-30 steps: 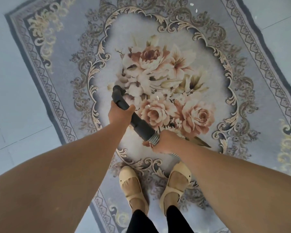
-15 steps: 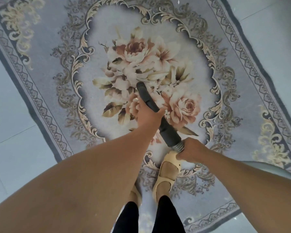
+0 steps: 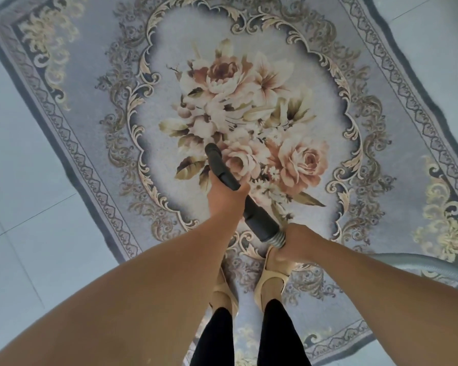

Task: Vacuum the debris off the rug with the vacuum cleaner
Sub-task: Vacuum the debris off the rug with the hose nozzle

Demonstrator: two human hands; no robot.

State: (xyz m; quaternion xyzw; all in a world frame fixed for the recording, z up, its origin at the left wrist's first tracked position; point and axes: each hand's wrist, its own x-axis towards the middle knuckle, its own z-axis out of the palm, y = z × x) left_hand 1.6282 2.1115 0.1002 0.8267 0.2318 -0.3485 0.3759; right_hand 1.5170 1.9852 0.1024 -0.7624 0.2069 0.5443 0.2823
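Vacuum wand [image 3: 257,217] slants, nozzle forward-left, over the rug [image 3: 90,101] — left hand [image 3: 224,196] grips its middle, right hand [image 3: 299,241] grips the hose [image 3: 278,237]

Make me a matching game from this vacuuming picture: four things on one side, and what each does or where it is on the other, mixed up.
Things:
1. left hand
2. right hand
3. shoes
4. black pipe

Descriptions:
A. stand on the rug, near its edge
B. grips the ribbed hose
C. ends over the rug's middle
D. grips the black pipe

Pairs: 1-D, 2-B, 3-A, 4-C
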